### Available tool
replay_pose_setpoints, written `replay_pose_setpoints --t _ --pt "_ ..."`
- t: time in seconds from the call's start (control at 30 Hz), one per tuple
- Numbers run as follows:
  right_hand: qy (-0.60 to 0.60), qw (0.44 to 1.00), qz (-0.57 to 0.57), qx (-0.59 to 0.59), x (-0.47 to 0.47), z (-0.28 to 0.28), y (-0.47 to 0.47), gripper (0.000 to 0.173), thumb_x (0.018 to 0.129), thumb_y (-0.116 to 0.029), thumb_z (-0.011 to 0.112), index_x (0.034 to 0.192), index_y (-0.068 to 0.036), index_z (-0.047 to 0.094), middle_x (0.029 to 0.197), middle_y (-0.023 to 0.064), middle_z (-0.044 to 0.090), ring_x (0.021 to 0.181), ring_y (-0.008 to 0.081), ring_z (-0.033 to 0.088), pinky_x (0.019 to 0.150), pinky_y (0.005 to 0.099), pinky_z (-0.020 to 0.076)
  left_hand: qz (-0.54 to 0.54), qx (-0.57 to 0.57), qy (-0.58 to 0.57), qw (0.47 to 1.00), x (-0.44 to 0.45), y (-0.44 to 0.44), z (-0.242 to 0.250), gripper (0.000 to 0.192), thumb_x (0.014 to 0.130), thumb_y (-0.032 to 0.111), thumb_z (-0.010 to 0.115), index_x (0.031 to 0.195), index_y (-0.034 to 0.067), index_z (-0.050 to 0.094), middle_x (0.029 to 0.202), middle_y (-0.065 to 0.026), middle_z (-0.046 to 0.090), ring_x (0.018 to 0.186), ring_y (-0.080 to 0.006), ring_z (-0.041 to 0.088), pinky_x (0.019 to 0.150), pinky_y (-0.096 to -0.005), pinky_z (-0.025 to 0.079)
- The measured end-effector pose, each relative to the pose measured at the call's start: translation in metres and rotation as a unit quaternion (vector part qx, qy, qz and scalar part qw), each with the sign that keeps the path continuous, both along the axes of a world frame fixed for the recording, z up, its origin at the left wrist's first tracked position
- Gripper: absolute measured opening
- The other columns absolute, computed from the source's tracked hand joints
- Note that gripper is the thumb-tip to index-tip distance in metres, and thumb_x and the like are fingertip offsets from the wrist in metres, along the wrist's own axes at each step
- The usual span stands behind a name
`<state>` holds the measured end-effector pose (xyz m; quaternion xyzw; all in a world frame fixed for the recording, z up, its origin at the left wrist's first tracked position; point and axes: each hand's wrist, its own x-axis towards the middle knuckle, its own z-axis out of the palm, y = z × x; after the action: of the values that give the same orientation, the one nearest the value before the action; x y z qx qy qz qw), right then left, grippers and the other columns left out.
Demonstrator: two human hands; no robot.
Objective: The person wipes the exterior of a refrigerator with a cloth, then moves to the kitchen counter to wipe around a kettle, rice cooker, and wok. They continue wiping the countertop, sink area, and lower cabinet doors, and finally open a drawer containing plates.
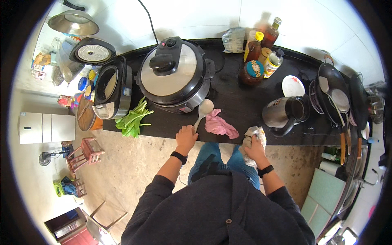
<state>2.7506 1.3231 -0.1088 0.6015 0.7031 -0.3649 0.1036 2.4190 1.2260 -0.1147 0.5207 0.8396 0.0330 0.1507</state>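
My left hand is closed on the handle of a rice paddle or serving spoon at the counter's front edge; its pale, broad end lies in front of a large electric pressure cooker. Beside the spoon lies a crumpled pink cloth. My right hand grips a crumpled whitish patterned cloth at the front edge, right of the pink cloth. Leafy greens lie left of the spoon, before a rice cooker with its lid up and pale rice inside.
On the black counter, a steel kettle and a white plate stand to the right. Behind are a jar with a patterned lid and several bottles. Woks and utensils are at far right; a wooden chair stands on the floor at left.
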Motion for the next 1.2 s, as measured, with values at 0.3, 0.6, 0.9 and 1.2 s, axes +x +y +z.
replay_pose_setpoints --t 0.3,0.6,0.9,1.2 --pt "0.054 0.998 0.002 0.022 -0.061 -0.007 0.008 0.089 0.073 -0.041 0.066 0.147 -0.004 0.032 0.129 0.0285 0.053 0.116 0.0432 0.055 0.097 0.0441 0.047 -0.049 0.021 -0.076 0.996 -0.023 0.014 -0.005 0.04 0.073 0.027 0.073 0.102 0.01 0.051 0.095 -0.0132 0.057 0.089 -0.0358 0.062 0.075 -0.0477 0.05" --pt "0.163 0.982 -0.061 0.074 -0.088 0.02 0.089 0.063 0.075 -0.035 0.063 0.133 -0.011 0.054 0.119 0.0259 0.061 0.112 0.04 0.058 0.097 0.0419 0.0468 -0.05 0.027 -0.232 0.971 -0.049 0.018 0.014 0.029 0.075 0.03 0.074 0.086 0.005 0.065 0.086 -0.0166 0.061 0.08 -0.0359 0.063 0.068 -0.044 0.05" --pt "0.0 0.972 -0.041 0.233 -0.197 0.024 0.145 0.072 0.081 -0.033 0.069 0.144 -0.025 0.035 0.137 0.0183 0.039 0.118 0.0436 0.049 0.089 0.0506 0.0503 0.137 -0.008 -0.528 0.838 -0.062 0.002 0.024 0.026 0.087 0.028 0.07 0.095 0.003 0.072 0.065 0.0044 0.059 0.059 -0.0044 0.049 0.054 -0.0241 0.04" --pt "0.026 0.962 -0.07 0.261 -0.23 -0.01 0.228 0.05 0.085 -0.013 0.062 0.13 -0.015 0.042 0.127 0.0234 0.041 0.099 0.0432 0.062 0.08 0.0469 0.0551 0.139 -0.067 -0.55 0.821 -0.061 -0.036 0.063 0.03 0.087 0.021 0.072 0.108 0.001 0.07 0.081 0.002 0.065 0.072 -0.0064 0.055 0.066 -0.0233 0.045"
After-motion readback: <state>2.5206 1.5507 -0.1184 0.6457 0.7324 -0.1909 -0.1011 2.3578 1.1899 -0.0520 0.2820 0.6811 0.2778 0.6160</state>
